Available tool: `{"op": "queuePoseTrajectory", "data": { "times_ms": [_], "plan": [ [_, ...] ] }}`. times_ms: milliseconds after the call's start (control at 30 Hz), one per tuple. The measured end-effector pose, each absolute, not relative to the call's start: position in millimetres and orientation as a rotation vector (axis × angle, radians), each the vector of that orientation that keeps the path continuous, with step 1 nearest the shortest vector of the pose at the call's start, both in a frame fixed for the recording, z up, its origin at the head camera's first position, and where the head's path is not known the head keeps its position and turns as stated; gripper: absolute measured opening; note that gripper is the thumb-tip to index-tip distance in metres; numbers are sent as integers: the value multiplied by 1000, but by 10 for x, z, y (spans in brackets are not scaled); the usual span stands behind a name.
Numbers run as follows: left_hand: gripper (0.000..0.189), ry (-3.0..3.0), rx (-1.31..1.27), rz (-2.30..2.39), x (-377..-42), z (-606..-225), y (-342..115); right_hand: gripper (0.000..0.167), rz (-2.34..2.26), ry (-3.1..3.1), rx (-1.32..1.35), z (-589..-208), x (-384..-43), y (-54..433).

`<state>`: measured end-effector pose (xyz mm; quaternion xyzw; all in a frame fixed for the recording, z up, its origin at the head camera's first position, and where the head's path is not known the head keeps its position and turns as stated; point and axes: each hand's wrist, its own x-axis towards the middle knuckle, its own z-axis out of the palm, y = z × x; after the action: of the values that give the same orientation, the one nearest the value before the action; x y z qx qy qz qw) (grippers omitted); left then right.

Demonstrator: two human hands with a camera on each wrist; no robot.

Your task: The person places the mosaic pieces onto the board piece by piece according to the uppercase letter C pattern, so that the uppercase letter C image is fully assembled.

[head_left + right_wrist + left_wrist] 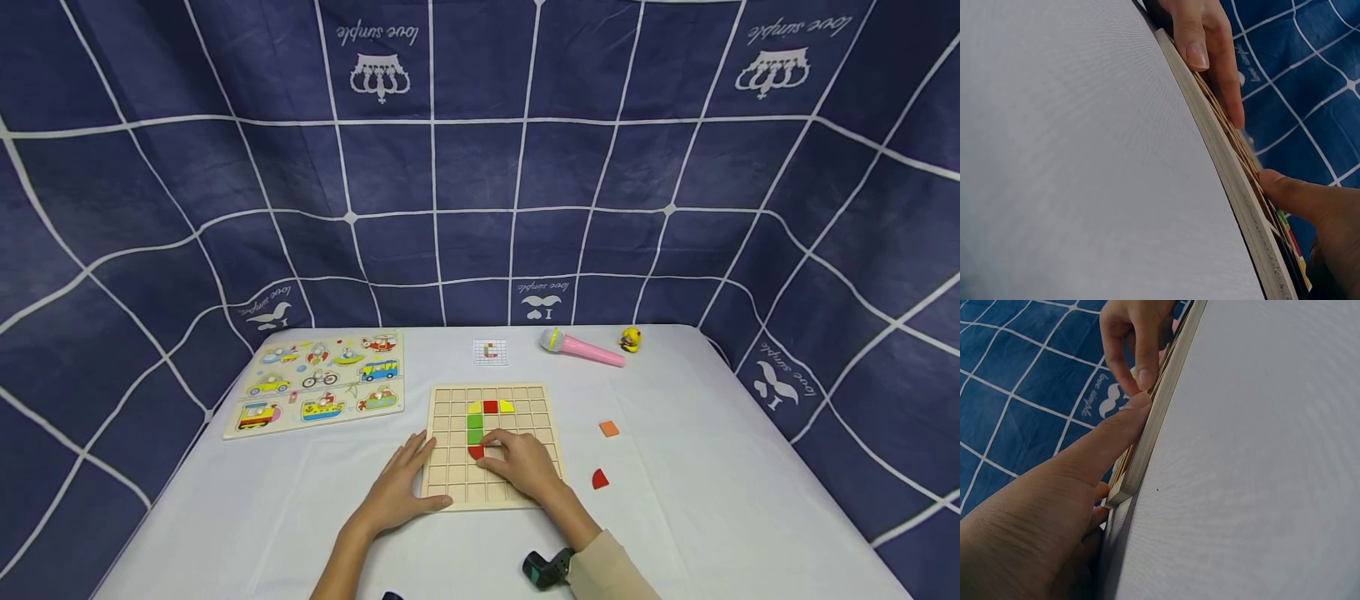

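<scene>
A wooden grid board (pixel 450 492) lies on the table with coloured pieces in its cells: a red square (pixel 491 407) between two yellow quarter-circles, and two green squares (pixel 475 429) down the left. Below the green ones sits a red quarter-circle piece (pixel 476 452). My right hand (pixel 521 463) reaches over the board, thumb and forefinger pinching at that red piece. At the board's near left corner my left hand (pixel 401 490) rests, its fingers fairly straight along the left side and its thumb (pixel 1119 428) on the front edge. In both wrist views the board appears edge-on.
An orange square (pixel 609 428) and another red quarter-circle (pixel 600 479) lie right of the board. Behind it is a small pattern card (pixel 491 352). A pink toy microphone (pixel 588 348) and yellow figurine (pixel 631 338) stand back right; a vehicle puzzle (pixel 318 379) lies left.
</scene>
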<state>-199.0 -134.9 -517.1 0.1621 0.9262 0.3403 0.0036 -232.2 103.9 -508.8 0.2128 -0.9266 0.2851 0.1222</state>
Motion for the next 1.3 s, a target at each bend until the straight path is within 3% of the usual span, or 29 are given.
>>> {"op": "queuePoseTrajectory", "data": {
  "times_ms": [300, 567, 1000, 1300],
  "plan": [
    [99, 2909, 516, 1066, -1979, -5152, -1353, 27, 889, -2708, 548, -5019, -2326, 1206],
    [100, 2894, 509, 1083, -1981, -5137, -1351, 23, 954, -2686, 408, -4905, -2363, 1653],
    [100, 2898, 519, 1083, -1983, -5148, -1348, 29, 912, -2695, 213, -4846, -2464, 2502],
    [101, 2905, 526, 1080, -1978, -5154, -1341, 38, 888, -2737, 154, -4918, -2426, 2835]
  ]
}}
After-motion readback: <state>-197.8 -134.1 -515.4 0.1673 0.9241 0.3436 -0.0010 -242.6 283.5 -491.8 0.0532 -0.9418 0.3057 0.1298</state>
